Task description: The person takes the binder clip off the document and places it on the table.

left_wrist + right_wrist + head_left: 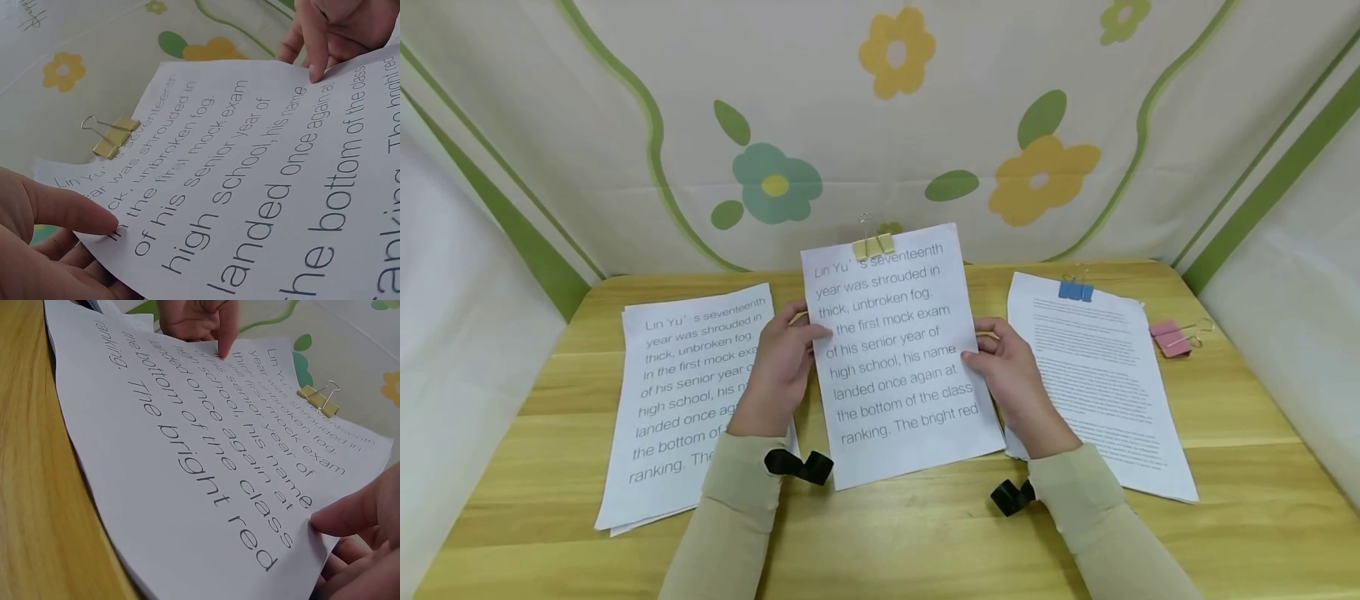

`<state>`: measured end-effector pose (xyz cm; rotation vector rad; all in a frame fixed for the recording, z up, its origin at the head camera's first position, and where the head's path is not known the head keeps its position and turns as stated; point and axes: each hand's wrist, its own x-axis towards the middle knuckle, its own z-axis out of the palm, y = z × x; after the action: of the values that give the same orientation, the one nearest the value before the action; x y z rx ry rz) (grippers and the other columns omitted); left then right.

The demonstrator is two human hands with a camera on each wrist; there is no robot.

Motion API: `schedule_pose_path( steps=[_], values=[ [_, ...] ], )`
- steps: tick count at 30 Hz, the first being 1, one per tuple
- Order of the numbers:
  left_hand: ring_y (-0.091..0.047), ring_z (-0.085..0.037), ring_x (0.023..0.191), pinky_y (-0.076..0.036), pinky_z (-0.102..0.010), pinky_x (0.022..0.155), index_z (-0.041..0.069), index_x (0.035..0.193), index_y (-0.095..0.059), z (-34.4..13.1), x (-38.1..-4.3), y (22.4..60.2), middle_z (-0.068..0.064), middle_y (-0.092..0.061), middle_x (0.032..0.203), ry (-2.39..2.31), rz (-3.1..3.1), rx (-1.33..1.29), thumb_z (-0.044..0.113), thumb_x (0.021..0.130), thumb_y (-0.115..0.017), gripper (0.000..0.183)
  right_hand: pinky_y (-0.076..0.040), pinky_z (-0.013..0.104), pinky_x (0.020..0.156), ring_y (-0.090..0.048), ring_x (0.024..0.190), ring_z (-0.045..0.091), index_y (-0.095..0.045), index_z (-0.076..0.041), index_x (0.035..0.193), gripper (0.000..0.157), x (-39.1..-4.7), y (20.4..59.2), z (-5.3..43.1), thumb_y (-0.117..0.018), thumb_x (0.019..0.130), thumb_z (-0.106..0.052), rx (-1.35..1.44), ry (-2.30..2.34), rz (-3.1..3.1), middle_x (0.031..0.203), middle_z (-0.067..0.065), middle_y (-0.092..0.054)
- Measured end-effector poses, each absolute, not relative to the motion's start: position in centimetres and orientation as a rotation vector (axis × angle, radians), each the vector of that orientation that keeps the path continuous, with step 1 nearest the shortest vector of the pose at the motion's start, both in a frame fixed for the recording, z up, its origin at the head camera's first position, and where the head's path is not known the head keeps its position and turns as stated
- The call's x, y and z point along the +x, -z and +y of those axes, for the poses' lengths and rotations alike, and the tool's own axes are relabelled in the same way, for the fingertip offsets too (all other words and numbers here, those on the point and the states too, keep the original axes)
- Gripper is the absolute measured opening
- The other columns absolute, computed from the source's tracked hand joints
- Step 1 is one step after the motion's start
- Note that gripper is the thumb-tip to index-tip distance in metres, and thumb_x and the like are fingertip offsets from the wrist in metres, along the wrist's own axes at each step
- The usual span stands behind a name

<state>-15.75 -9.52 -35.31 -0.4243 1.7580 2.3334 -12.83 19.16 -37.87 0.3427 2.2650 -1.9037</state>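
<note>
Both hands hold up a printed sheaf of paper point(895, 350) in large type, with a yellow binder clip point(873, 246) on its top edge. The left hand point(781, 362) pinches the left edge, thumb on the front and fingers behind. On the opposite edge the right hand point(1011, 379) pinches in the same way, its thumb near the word "name". In the left wrist view the yellow binder clip point(116, 137) grips the top edge with its wire handle sticking up. The right wrist view shows the paper's point(156, 487) lower edge above the wooden table.
To the left lies another large-print stack of paper point(662, 492), partly behind the left forearm. On the right is a small-print stack point(1090, 383) with a blue binder clip point(1076, 290). Beside it rests a pink binder clip point(1170, 339). A flowered curtain point(880, 142) hangs behind the wooden table point(910, 542).
</note>
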Motion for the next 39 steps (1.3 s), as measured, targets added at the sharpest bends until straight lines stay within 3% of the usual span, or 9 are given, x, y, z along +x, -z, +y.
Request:
schedule_pose_path(
  steps=[7, 16, 22, 31, 39],
  values=[
    [-0.065, -0.019, 0.111, -0.048, -0.029, 0.097, 0.017, 0.150, -0.056, -10.3, -15.9, 34.9, -0.005, -0.064, 0.145, -2.373, 1.757, -0.418, -0.004, 0.104, -0.056, 0.050, -0.060, 0.031, 0.079, -0.073, 0.089, 0.020, -0.055, -0.007, 0.133, 0.031, -12.8, 38.0, 18.9, -0.059, 0.103, 0.000, 0.294, 1.876, 2.280, 0.124, 0.021, -0.071],
    [-0.061, -0.014, 0.125, -0.045, -0.026, 0.111, 0.018, 0.154, -0.056, -10.5, -16.0, 35.4, 0.000, -0.064, 0.141, -2.387, 1.735, -0.450, 0.017, 0.115, -0.050, 0.040, -0.057, 0.024, 0.084, -0.069, 0.099, 0.021, -0.060, -0.002, 0.126, 0.026, -12.5, 38.3, 18.2, -0.062, 0.101, 0.006, 0.154, 1.802, 2.344, 0.126, 0.022, -0.071],
    [-0.063, -0.014, 0.125, -0.045, -0.029, 0.114, 0.029, 0.157, -0.055, -10.6, -15.9, 35.5, 0.001, -0.064, 0.143, -2.293, 1.827, -0.517, 0.027, 0.115, -0.051, 0.043, -0.054, 0.024, 0.088, -0.064, 0.105, 0.025, -0.065, -0.004, 0.120, 0.024, -12.3, 38.3, 17.9, -0.065, 0.099, 0.006, 0.126, 1.748, 2.368, 0.121, 0.016, -0.070],
    [-0.063, -0.014, 0.130, -0.045, -0.029, 0.117, 0.033, 0.160, -0.052, -10.7, -15.8, 35.7, 0.001, -0.063, 0.150, -2.311, 1.815, -0.504, 0.029, 0.115, -0.052, 0.045, -0.054, 0.022, 0.088, -0.065, 0.106, 0.025, -0.062, -0.002, 0.125, 0.027, -12.4, 38.4, 17.9, -0.066, 0.099, 0.005, 0.150, 1.742, 2.357, 0.122, 0.017, -0.070],
    [-0.061, -0.013, 0.134, -0.044, -0.028, 0.116, 0.033, 0.157, -0.055, -10.8, -15.8, 35.8, 0.003, -0.062, 0.151, -2.397, 1.713, -0.454, 0.026, 0.115, -0.051, 0.043, -0.052, 0.021, 0.083, -0.061, 0.098, 0.023, -0.061, 0.000, 0.124, 0.029, -12.7, 38.5, 18.2, -0.071, 0.097, 0.001, 0.219, 1.677, 2.377, 0.110, 0.011, -0.068]
  ],
)
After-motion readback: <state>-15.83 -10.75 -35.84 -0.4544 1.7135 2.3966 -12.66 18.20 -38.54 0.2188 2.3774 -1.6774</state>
